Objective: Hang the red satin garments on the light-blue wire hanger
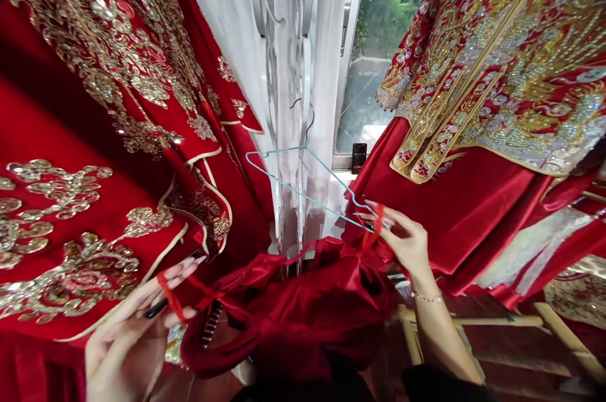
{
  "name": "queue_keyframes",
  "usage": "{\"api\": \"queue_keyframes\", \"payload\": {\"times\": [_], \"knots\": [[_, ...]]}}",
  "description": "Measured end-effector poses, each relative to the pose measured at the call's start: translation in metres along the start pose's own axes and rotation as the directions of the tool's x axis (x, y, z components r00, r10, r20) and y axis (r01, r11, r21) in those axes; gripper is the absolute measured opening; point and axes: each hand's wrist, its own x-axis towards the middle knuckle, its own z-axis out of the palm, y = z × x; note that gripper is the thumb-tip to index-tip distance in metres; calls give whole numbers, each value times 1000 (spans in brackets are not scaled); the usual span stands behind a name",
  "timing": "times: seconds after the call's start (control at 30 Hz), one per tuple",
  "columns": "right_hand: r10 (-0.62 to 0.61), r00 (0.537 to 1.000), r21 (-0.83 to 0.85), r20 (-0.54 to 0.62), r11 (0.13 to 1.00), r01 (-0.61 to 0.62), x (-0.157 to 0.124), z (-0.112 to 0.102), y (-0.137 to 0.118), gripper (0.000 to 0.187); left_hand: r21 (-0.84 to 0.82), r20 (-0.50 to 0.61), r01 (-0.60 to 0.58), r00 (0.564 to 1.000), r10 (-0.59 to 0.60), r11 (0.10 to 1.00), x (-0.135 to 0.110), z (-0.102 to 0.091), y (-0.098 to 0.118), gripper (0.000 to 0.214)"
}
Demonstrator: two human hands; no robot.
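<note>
A dark red satin garment (303,320) hangs low in front of me, bunched, with thin red ribbon loops at its top edge. My left hand (137,320) holds one red ribbon loop (171,296), stretched around its fingers at the lower left. Over on the other side, my right hand (404,235) pinches the right end of a light blue wire clothes hanger (326,168) together with another red ribbon loop (379,219). The hanger tilts, and its left end is bare. Its dark hook (311,121) points up.
Red garments with gold embroidery hang at left (80,269) and right (478,74). A white metal rack (305,74) stands between them before a white curtain. Near the window (374,93) rests a phone (359,156). A wooden frame (497,321) is at lower right.
</note>
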Motion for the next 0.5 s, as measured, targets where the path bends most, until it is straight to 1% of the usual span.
{"api": "queue_keyframes", "payload": {"times": [0.03, 0.07, 0.13, 0.2, 0.27, 0.3, 0.37, 0.43, 0.5], "knots": [[16, 999, -50, 42, 999, -14, 8, 7, -5, 30, -11, -7, -30, 1000, 30, 999, 0, 7, 4, 29], [43, 993, -87, 108, 996, -34, 17, 13, -10, 29, -19, -8, -52, 999, 52, 998, 2, 11, 7, 28], [102, 956, -137, 275, 988, -66, 34, 18, -19, 25, -23, 34, -51, 998, 52, 998, 10, 11, 9, 27], [139, 909, -179, 393, 981, -73, 50, 15, -26, 20, -33, 101, -19, 995, 22, 999, 25, 7, 8, 28], [149, 876, -196, 458, 979, -64, 64, 5, -29, 18, -51, 162, 44, 986, -35, 998, 47, 4, 7, 31], [153, 858, -184, 490, 980, -70, 70, -1, -29, 19, -63, 187, 70, 981, -57, 996, 58, 6, 8, 32], [168, 810, -143, 562, 984, -105, 83, -14, -26, 24, -101, 205, 68, 978, -46, 993, 81, 16, 13, 35], [185, 757, -110, 626, 983, -149, 97, -24, -18, 27, -147, 184, -9, 982, 36, 989, 102, 34, 19, 37], [184, 718, -76, 671, 981, -180, 108, -28, -11, 27, -150, 188, -49, 979, 77, 987, 120, 52, 25, 38]]}}
